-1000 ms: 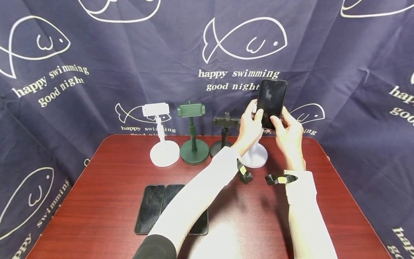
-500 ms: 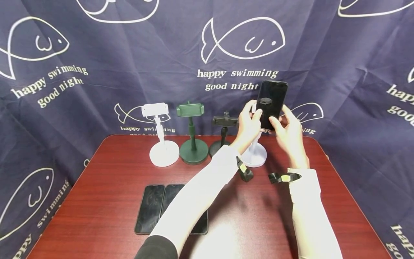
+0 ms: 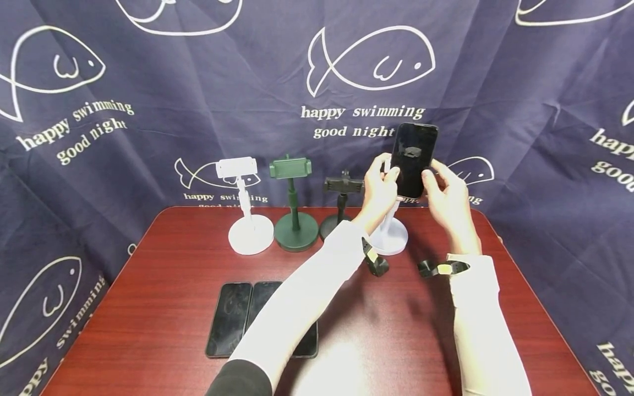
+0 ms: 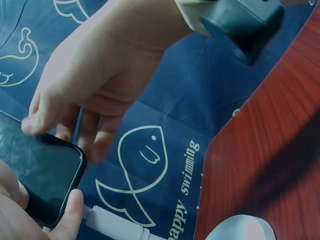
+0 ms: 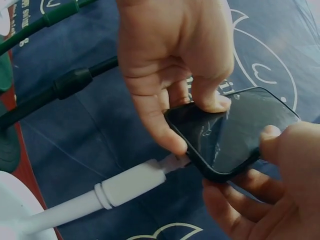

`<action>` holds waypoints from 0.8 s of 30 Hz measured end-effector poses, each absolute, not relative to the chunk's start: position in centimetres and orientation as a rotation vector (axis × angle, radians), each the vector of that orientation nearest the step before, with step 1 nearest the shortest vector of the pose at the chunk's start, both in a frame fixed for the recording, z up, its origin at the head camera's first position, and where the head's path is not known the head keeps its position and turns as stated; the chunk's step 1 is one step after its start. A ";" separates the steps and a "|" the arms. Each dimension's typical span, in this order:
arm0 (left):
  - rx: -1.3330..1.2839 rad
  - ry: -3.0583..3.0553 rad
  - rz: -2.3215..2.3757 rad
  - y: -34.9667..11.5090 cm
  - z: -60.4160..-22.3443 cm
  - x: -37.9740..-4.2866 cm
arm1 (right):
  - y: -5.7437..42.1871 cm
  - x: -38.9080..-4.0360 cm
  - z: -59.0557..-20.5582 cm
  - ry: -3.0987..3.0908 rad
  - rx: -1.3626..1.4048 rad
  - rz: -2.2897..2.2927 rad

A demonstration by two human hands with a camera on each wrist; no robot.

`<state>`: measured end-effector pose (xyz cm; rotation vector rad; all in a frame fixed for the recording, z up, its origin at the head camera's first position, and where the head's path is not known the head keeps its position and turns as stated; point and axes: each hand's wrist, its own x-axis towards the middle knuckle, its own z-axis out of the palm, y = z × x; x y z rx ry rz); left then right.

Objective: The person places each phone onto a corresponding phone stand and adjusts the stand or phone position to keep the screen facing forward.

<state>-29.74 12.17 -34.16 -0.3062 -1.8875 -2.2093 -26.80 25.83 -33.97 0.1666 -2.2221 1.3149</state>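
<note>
A black smartphone (image 3: 415, 157) stands upright, screen toward me, at the head of a white phone stand (image 3: 390, 236) on the right. My left hand (image 3: 380, 192) grips its lower left side, thumb on the front edge, close to the stand's white clamp. On the opposite edge, my right hand (image 3: 449, 203) holds the phone with the thumb in front and fingers behind. In the right wrist view the white pole (image 5: 132, 185) leads up behind the phone (image 5: 230, 135); the phone hides most of the clamp, so its seating cannot be told.
To the left stand a black phone stand (image 3: 343, 187), a green one (image 3: 296, 231) and another white one (image 3: 251, 236). Several black phones (image 3: 230, 319) lie on the red-brown table (image 3: 148, 308), partly under the left forearm. A printed fabric backdrop (image 3: 267, 93) hangs behind.
My right hand has shifted a little right, its thumb moving from the phone's lower front to its right edge. The phone has tilted slightly; my left hand stays nearly where it was.
</note>
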 end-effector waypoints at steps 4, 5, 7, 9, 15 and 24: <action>-0.271 -1.887 -2.205 12.2 -34.1 -29.6 | 26.0 -26.7 -33.6 -2.249 0.163 1.288; -0.265 -1.883 -2.213 12.2 -34.1 -29.6 | 26.0 -26.7 -33.6 -2.248 0.175 1.293; -0.264 -1.880 -2.222 12.3 -34.0 -29.6 | 26.1 -26.7 -33.5 -2.247 0.175 1.276; -0.260 -1.887 -2.217 12.3 -34.0 -29.5 | 26.1 -26.8 -33.5 -2.238 0.176 1.283; -0.245 -1.940 -2.162 12.5 -33.8 -29.4 | 26.2 -27.0 -33.3 -2.237 0.154 1.282; -0.283 -1.890 -2.200 12.3 -33.7 -29.7 | 26.8 -27.9 -33.3 -2.243 0.247 1.388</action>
